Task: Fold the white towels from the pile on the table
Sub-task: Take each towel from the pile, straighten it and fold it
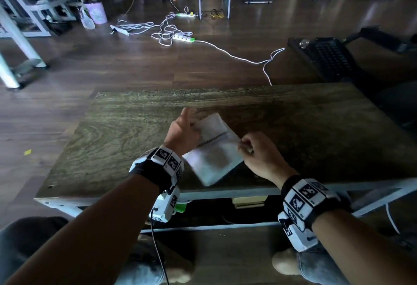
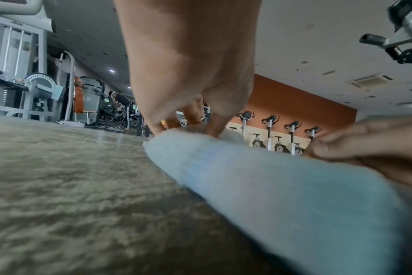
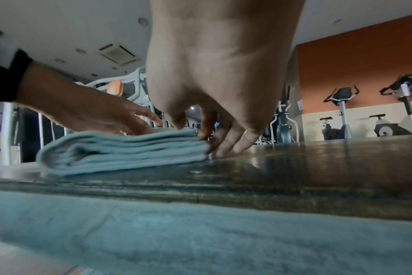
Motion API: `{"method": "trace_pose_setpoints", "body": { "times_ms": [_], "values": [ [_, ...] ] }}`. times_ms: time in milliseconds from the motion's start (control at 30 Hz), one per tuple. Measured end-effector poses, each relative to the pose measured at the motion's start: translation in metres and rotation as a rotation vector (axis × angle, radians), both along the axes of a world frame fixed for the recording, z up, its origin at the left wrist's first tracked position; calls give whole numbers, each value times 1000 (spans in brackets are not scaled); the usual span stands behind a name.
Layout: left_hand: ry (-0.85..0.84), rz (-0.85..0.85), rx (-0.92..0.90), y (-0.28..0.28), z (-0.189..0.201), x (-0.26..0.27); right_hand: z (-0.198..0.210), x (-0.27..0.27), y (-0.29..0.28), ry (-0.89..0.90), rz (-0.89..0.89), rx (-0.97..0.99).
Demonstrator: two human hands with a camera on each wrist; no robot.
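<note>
So the room's a gym: dark wood floor (image 1: 135, 63), an orange wall (image 3: 355, 74) with exercise bikes (image 2: 280, 134) lined up along it, and weight machines (image 2: 17, 74) over on the other side. White cables and power strips (image 1: 182, 38) are sprawled across the floor past the far edge of the surface, and there's a black perforated seat (image 1: 327, 58) off to the right.

The surface (image 1: 112, 131) itself is a big slab of dark, worn wood with a heavy grain, sitting on a pale metal frame. Most of it is bare wood.

The towel (image 1: 214, 153) sits near the front edge, roughly in the middle, already folded into a thick rectangle with several layers stacked up, which you can see nicely from the right wrist view. It lies at an angle to the edge.

The left hand (image 1: 182, 131) rests on the far left part of the towel, fingers stretched out fairly straight and pressing down on top. The right hand (image 1: 259, 156) is at the towel's right edge, with its thumb on top and fingers curled against the side, pinching the layers there while the fingertips (image 3: 226, 147) touch the wood.
</note>
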State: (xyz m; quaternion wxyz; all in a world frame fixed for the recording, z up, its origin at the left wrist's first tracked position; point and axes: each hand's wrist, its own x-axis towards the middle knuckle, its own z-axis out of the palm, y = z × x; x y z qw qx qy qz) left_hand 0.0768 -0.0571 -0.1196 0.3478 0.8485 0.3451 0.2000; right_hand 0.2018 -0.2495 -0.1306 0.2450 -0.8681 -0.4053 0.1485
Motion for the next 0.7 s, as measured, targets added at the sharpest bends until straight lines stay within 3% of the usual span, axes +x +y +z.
{"method": "trace_pose_setpoints", "body": {
  "times_ms": [100, 167, 367, 500, 633, 700],
  "values": [
    [7, 45, 219, -1, 0, -8, -2, -14, 0, 81, 74, 38],
    [76, -26, 290, -5, -8, -14, -10, -21, 0, 21, 102, 49],
    [31, -247, 544, -50, -31, -55, -29, -35, -1, -57, 49, 32],
    [343, -349, 530, -65, -38, -68, -25, -39, -5, -60, 86, 44],
    [326, -390, 532, -63, -43, -69, -29, -45, -11, -150, 144, -5],
    [259, -382, 440, -62, -41, -68, -33, -48, -14, -211, 162, -27]
  ]
}}
